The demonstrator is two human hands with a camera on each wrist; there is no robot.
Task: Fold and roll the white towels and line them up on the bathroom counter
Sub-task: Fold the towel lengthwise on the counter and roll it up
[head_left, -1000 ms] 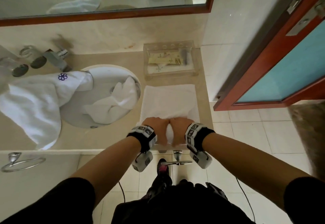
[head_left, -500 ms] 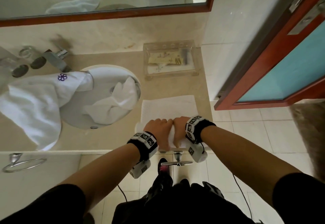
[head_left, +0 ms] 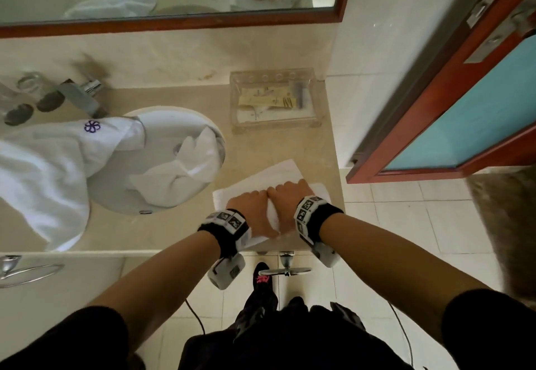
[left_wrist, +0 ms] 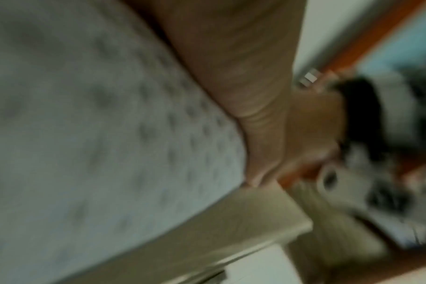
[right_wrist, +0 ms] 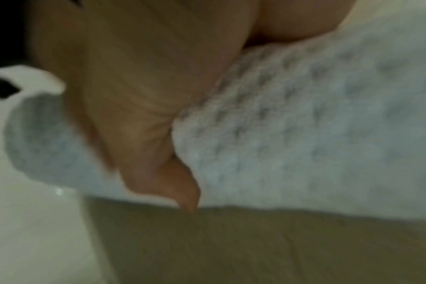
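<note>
my left hand (head_left: 251, 210) and right hand (head_left: 290, 199) grip the soft, light towel roll (head_left: 272, 215); hold its middle firmly.

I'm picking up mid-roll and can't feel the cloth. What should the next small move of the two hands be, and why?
Probably keep rolling the white terry towel away from the body. The left hand and the right hand sit side by side on the rolled part near the beige stone counter front edge, and a flat strip of towel lies unrolled beyond the knuckles, slightly askew.
</note>
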